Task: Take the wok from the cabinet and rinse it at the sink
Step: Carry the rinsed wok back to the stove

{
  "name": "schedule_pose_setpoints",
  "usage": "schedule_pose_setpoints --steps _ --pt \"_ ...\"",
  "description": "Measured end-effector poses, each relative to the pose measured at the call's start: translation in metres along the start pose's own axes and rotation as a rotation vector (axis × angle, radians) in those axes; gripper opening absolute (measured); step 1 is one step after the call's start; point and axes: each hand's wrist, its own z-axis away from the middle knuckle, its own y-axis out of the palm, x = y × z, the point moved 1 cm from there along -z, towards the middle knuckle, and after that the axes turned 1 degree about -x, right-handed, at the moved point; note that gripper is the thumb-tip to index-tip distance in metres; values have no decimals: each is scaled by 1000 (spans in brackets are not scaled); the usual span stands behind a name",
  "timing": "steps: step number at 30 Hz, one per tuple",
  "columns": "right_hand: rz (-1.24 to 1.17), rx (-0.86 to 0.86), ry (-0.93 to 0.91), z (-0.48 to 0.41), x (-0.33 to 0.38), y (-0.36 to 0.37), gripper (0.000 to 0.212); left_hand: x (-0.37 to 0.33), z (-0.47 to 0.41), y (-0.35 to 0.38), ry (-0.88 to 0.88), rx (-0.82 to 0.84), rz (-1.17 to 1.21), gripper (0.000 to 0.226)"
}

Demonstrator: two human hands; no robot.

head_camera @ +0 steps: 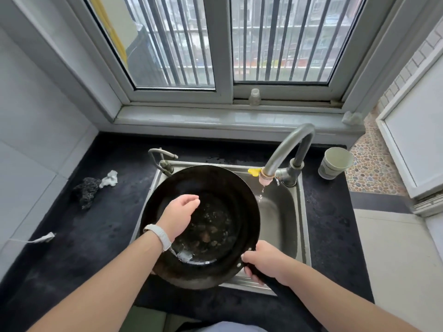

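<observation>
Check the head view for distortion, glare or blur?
Head view: strong wide-angle bowing of the window frame and counter edges; daylight backlight, outdoors slightly washed out; small glare on water in the wok; left hand and right hand sharp, drips under faucet slightly soft.

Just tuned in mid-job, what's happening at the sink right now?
A person is rinsing a round black metal wok held over the stainless steel sink. The right hand grips the wok's dark handle, and the left hand, with a pale wristband, reaches open into the bowl, where some water and brownish residue sit. The curved grey faucet is only dripping, beside the wok rather than into it.
</observation>
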Motion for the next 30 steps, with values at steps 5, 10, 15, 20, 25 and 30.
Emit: schedule_pose_setpoints --steps 5,10,15,20,25,30 --pt "-43 -17 9 2 9 17 18 36 17 -53 117 -22 -446 37" --pt "56 -68 -52 3 16 29 28 57 27 -92 191 -116 -654 51" --pt "134 -151 -105 5 21 33 20 68 23 -111 191 -210 -530 63" --pt "171 -215 -135 17 20 37 8 76 -5 -117 -50 -177 -182 65" --pt "204 -331 -125 23 18 37 16 72 -38 -103 -174 -18 113 64" --pt "268 -470 -110 22 23 28 15 50 -67 -85 -126 72 190 54"
